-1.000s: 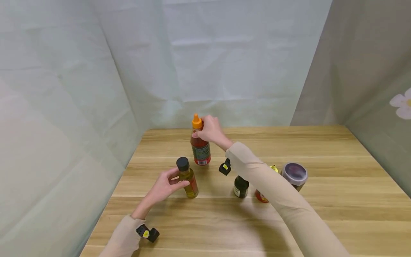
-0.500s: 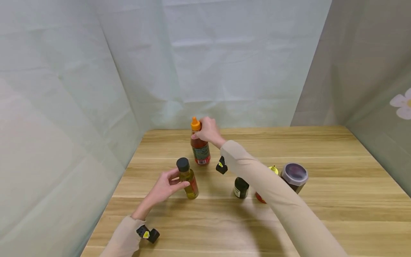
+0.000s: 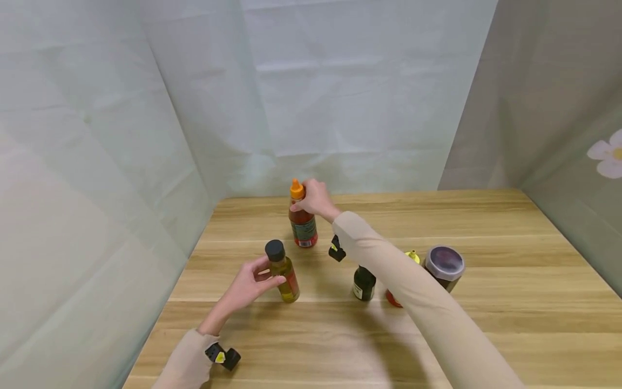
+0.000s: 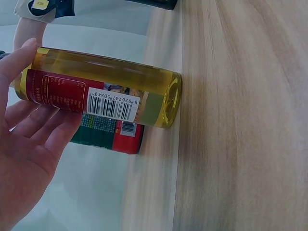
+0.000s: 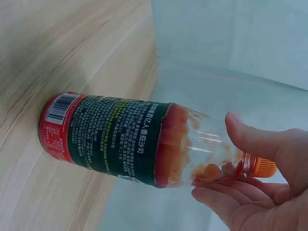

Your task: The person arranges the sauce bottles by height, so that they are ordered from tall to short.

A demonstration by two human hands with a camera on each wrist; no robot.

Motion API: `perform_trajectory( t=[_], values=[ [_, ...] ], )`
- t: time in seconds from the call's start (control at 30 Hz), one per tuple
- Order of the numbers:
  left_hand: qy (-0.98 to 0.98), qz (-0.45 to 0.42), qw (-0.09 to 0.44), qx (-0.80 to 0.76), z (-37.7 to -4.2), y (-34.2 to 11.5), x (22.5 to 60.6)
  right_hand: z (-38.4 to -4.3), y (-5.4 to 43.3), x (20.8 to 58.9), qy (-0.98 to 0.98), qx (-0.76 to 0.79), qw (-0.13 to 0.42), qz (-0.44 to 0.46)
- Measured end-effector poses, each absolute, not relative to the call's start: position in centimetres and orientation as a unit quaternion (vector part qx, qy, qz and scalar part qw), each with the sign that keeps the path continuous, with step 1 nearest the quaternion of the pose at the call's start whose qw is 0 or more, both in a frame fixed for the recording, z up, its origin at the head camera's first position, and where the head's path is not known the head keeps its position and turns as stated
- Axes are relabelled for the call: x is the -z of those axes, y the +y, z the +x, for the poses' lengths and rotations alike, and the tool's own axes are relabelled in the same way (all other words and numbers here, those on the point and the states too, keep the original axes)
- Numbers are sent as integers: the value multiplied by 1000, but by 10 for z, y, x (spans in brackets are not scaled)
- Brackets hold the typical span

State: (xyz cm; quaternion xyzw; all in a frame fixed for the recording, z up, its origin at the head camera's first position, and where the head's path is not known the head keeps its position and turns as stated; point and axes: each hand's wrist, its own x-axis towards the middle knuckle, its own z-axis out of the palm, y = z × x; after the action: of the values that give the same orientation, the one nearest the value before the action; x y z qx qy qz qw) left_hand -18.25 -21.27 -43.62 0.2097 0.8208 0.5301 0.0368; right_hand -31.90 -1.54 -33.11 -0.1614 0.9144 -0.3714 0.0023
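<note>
My left hand (image 3: 249, 281) grips a bottle of yellow oil (image 4: 101, 89) with a black cap and red label, thumb on one side and fingers on the other. The bottle stands upright on the wooden table. Farther back, my right hand (image 3: 317, 199) holds a ketchup bottle (image 5: 115, 137) by its clear neck, just below the orange cap. In the head view the ketchup bottle (image 3: 304, 227) looks upright, behind the oil bottle; its dark green label faces me. Its base is at the tabletop; whether it touches is hard to tell.
Beneath my right forearm stand a small dark bottle (image 3: 364, 285) and a yellow-topped red bottle (image 3: 413, 256), partly hidden by the sleeve. A jar with a pale lid (image 3: 445, 263) is to their right. Pale cloth (image 3: 340, 97) hangs behind the table (image 3: 510, 259).
My right hand has lowered slightly with the ketchup bottle, and its forearm has shifted a little left. The left hand and oil bottle stay nearly in place.
</note>
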Motion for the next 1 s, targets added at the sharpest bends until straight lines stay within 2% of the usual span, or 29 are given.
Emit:
perform_trajectory(
  t=[0.23,0.4,0.7,1.0],
  values=[
    [822,206,41,-530,-185,-211,436,-319,-8,325,906,394,45,-149],
    [824,205,41,-527,-187,-212,435,-315,0,316,895,425,51,-128],
    [826,206,26,-524,-187,-214,436,-302,15,305,878,464,15,-114],
    [834,198,17,-515,-189,-217,438,-279,27,299,843,517,-59,-133]
  ],
)
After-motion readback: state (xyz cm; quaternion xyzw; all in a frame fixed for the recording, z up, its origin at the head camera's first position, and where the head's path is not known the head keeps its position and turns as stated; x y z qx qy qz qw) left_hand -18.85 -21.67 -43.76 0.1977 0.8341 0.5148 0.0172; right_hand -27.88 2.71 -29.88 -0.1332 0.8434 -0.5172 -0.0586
